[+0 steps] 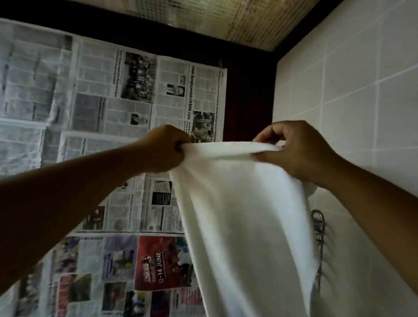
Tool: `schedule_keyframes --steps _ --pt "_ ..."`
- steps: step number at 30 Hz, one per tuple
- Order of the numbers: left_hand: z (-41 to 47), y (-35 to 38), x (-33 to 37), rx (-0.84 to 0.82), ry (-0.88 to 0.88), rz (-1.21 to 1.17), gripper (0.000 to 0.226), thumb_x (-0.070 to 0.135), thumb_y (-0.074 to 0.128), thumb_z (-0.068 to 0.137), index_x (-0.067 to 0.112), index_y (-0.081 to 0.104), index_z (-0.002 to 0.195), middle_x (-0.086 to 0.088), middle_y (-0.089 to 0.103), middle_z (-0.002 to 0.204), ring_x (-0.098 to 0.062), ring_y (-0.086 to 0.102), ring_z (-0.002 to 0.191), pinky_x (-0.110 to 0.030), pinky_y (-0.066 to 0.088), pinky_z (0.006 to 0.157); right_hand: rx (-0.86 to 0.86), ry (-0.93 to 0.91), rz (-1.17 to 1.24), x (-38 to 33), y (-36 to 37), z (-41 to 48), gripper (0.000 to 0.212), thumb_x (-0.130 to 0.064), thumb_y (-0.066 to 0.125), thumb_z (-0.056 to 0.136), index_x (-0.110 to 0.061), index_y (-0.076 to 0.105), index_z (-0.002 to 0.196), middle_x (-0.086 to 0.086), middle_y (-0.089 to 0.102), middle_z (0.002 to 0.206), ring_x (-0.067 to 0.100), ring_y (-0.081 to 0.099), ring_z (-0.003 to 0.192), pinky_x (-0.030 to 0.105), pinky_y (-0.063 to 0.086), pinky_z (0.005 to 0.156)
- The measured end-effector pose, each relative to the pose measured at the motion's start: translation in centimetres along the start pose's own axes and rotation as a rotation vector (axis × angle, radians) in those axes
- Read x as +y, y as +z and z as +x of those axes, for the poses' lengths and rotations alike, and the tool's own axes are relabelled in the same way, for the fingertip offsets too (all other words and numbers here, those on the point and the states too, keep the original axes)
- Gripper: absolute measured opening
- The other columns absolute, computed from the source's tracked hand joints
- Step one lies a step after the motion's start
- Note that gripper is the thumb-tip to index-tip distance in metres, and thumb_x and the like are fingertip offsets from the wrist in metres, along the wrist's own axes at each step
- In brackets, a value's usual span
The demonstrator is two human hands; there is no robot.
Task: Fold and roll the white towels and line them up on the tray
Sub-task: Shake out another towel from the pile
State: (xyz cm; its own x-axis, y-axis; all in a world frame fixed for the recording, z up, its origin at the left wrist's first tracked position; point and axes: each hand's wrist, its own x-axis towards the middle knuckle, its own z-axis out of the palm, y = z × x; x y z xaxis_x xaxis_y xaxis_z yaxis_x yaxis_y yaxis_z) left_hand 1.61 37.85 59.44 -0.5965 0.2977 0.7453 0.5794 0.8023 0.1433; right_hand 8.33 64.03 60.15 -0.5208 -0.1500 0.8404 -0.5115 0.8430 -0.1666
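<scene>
Your left hand [163,150] & right hand [294,151] pinch top edge of limp white cloth towel [243,221], held up; no fold/roll yet, tray not in view.

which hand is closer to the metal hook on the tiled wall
Right. The right hand holds the towel above the metal hook; the left hand is across the towel, farther away.
</scene>
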Motion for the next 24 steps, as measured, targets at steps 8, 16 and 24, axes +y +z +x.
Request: schedule_keyframes --steps 8,16,24 --pt "2.0 -2.3 -3.9 0.291 -0.225 -0.064 0.024 -0.002 0.055 0.085 0.009 0.062 0.065 -0.005 0.054 0.064 -0.016 0.05 0.06 -0.024 0.035 0.05 -0.084 0.12 0.177 -2.4 -2.2 -2.5 0.026 -0.038 0.085 0.071 -0.018 0.072 0.083 -0.009 0.069 0.066 0.004 0.058 0.049 0.016 0.044 0.044" --pt "2.2 -2.1 -5.3 0.291 -0.412 -0.717 0.037 -0.007 0.047 0.091 0.016 0.063 0.069 -0.006 0.06 0.073 -0.02 0.058 0.068 -0.032 0.051 0.061 -0.232 0.063 0.381 -4.8 -0.2 -3.9 0.024 -0.027 0.076 0.075 -0.013 0.074 0.094 0.003 0.076 0.084 0.017 0.067 0.061 0.027 0.058 0.059" --pt "-0.3 -2.8 -5.2 -0.22 0.028 -0.971 0.023 0.013 0.064 0.077 0.021 0.073 0.058 -0.031 0.062 0.106 -0.04 0.062 0.091 -0.061 0.051 0.09 0.009 -0.105 0.197 -4.8 5.8 -2.1 0.038 -0.055 0.073 0.068 -0.022 0.075 0.087 -0.009 0.069 0.094 0.004 0.065 0.085 0.014 0.052 0.076"
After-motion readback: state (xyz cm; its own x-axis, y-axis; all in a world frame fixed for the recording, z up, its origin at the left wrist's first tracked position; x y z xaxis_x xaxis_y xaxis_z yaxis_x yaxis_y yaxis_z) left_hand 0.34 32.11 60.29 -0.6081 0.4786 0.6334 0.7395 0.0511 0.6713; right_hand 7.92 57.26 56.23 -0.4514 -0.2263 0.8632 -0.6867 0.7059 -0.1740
